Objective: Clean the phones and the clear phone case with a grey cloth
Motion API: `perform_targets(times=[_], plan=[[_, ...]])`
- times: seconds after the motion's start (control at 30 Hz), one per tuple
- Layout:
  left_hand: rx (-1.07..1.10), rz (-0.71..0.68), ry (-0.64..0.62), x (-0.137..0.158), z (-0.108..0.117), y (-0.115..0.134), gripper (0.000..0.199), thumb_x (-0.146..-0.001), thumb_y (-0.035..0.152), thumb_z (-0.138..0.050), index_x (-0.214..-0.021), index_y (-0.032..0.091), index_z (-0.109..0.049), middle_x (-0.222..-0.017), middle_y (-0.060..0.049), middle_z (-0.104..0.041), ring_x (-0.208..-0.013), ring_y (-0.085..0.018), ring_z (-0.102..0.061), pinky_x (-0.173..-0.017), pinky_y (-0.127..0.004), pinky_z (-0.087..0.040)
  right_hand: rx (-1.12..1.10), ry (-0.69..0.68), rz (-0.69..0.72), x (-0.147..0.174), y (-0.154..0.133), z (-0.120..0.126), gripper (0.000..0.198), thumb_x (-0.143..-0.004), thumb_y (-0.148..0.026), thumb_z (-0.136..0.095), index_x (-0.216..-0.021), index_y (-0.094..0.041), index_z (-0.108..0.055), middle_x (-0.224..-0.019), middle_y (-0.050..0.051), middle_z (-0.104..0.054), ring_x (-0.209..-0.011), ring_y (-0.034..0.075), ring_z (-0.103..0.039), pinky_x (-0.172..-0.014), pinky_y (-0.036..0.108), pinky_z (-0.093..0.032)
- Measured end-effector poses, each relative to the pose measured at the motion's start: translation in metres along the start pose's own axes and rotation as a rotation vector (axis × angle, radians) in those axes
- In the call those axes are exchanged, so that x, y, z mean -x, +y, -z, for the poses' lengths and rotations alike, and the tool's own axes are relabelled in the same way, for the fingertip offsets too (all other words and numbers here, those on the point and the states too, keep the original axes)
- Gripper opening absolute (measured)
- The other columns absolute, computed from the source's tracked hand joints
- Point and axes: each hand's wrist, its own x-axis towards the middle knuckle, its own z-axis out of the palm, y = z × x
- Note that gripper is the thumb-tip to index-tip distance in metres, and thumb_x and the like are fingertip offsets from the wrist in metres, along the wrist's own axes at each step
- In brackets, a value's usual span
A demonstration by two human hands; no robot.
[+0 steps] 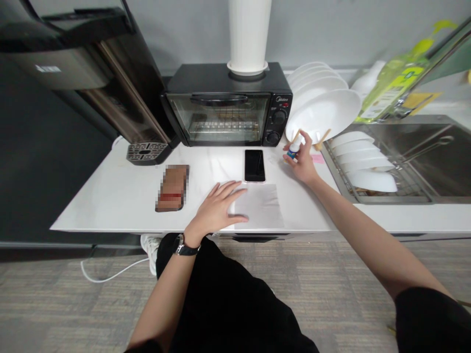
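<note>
Step in hand, by judgement: the right grip point(304, 159) is closed around a small bottle point(292, 154) with a white top, at the right side of the desk point(110, 196), while the left grip point(214, 210) lies flat and unclenched, fingers spread, at the left edge of a thin pale sheet point(259, 206). Whether the bottle's base touches the desk cannot be told. 1 phone point(254, 165), dark screen up, lies just beyond the sheet. Moving the bottle would call for a firm hold and a path clear of the white plates point(327, 113) close behind it; the oven point(206, 78) limits space behind the phone. 1 pixelated item point(172, 186) lies beyond the left grip; the sink point(449, 200) occupies the far right.
</note>
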Motion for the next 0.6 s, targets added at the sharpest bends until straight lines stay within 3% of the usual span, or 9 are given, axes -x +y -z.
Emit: perform_targets(times=[0.1, 0.2, 0.27, 0.33, 0.43, 0.5, 0.6], plan=[[-0.005, 0.003, 0.0, 0.0, 0.0, 0.0, 0.09, -0.098, 0.075, -0.079, -0.174, 0.035, -0.054, -0.188, -0.01, -0.045, -0.175, -0.037, -0.039, -0.148, -0.067, -0.022, 0.106, 0.2, -0.022, 0.015, -0.014, 0.009, 0.092, -0.109, -0.075, -0.048, -0.179, -0.029, -0.01, -0.15, 0.021, -0.059, -0.138, 0.037, -0.066, -0.112, 0.066, -0.062], [-0.01, 0.002, -0.005, 0.0, 0.0, 0.0, 0.089, -0.099, 0.075, -0.079, -0.174, 0.035, -0.054, -0.188, -0.01, -0.045, -0.175, -0.037, -0.039, -0.148, -0.066, -0.022, 0.1, 0.323, -0.072, 0.045, -0.038, 0.019, 0.071, -0.113, -0.067, -0.047, -0.17, -0.027, -0.032, -0.136, 0.019, -0.066, -0.126, 0.035, -0.071, -0.105, 0.059, -0.066], [-0.014, 0.001, -0.007, 0.0, 0.0, -0.001, 0.089, -0.099, 0.075, -0.079, -0.174, 0.035, -0.054, -0.187, -0.01, -0.045, -0.175, -0.037, -0.039, -0.148, -0.066, -0.023, 0.03, 0.189, -0.102, 0.069, -0.056, 0.024, 0.056, -0.113, -0.064, -0.052, -0.158, -0.029, -0.047, -0.117, 0.011, -0.072, -0.105, 0.03, -0.075, -0.09, 0.05, -0.07], [-0.019, 0.001, -0.005, 0.0, 0.0, -0.001, 0.088, -0.099, 0.075, -0.079, -0.174, 0.035, -0.054, -0.187, -0.01, -0.046, -0.175, -0.038, -0.04, -0.148, -0.067, -0.023, 0.0, -0.032, -0.096, 0.092, -0.073, 0.025, 0.044, -0.114, -0.06, -0.055, -0.145, -0.03, -0.06, -0.109, 0.007, -0.075, -0.095, 0.028, -0.077, -0.085, 0.045, -0.07], [-0.025, 0.001, -0.006, -0.001, 0.001, -0.002, 0.087, -0.099, 0.074, -0.079, -0.174, 0.036, -0.055, -0.187, -0.009, -0.046, -0.174, -0.038, -0.04, -0.148, -0.067, -0.023, 0.082, -0.222, 0.068, 0.115, -0.093, 0.023, 0.047, -0.111, -0.059, -0.066, -0.145, -0.028, -0.068, -0.136, 0.015, -0.078, -0.124, 0.035, -0.078, -0.11, 0.054, -0.068], [-0.027, 0.001, -0.009, -0.001, 0.001, -0.002, 0.088, -0.099, 0.073, -0.08, -0.174, 0.036, -0.054, -0.187, -0.009, -0.046, -0.174, -0.038, -0.04, -0.148, -0.067, -0.024, 0.118, -0.297, 0.17, 0.122, -0.101, 0.022, 0.058, -0.109, -0.06, -0.069, -0.157, -0.027, -0.065, -0.157, 0.018, -0.071, -0.144, 0.04, -0.07, -0.127, 0.061, -0.059], [-0.031, 0.0, -0.013, -0.001, 0.001, -0.002, 0.089, -0.098, 0.071, -0.081, -0.175, 0.035, -0.054, -0.187, -0.009, -0.046, -0.174, -0.039, -0.04, -0.148, -0.067, -0.024, 0.145, -0.399, 0.239, 0.126, -0.104, 0.023, 0.073, -0.108, -0.061, -0.072, -0.172, -0.03, -0.053, -0.17, 0.017, -0.064, -0.156, 0.041, -0.064, -0.138, 0.07, -0.046]])
